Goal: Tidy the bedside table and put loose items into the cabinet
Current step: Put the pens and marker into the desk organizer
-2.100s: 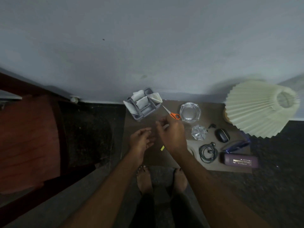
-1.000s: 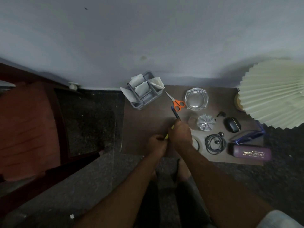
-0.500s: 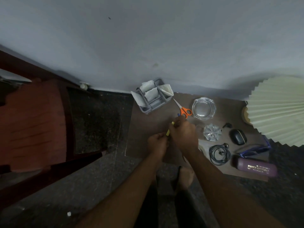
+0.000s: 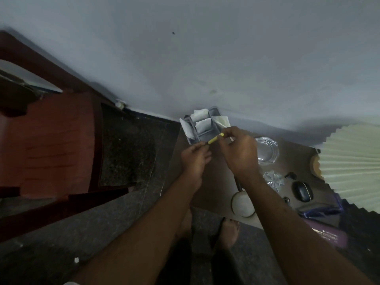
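Yellow pen (image 4: 214, 139) hangs over the grey organiser (image 4: 194, 141) at the far left corner of the desk (image 4: 218, 182). Your left hand (image 4: 195, 159) pinches its dark near end and your right hand (image 4: 238, 153) its far end, probably to cap it or slot it in. Pale lettering on the purple case (image 4: 329, 235), near right, is too blurred to read.

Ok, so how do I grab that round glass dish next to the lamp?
Probably by its thick rim, from straight above, on the side facing the lamp. The glass dish sits flat, open upward, with upright walls to pinch, and the right hand, busy with the yellow pen, hides its other edge.
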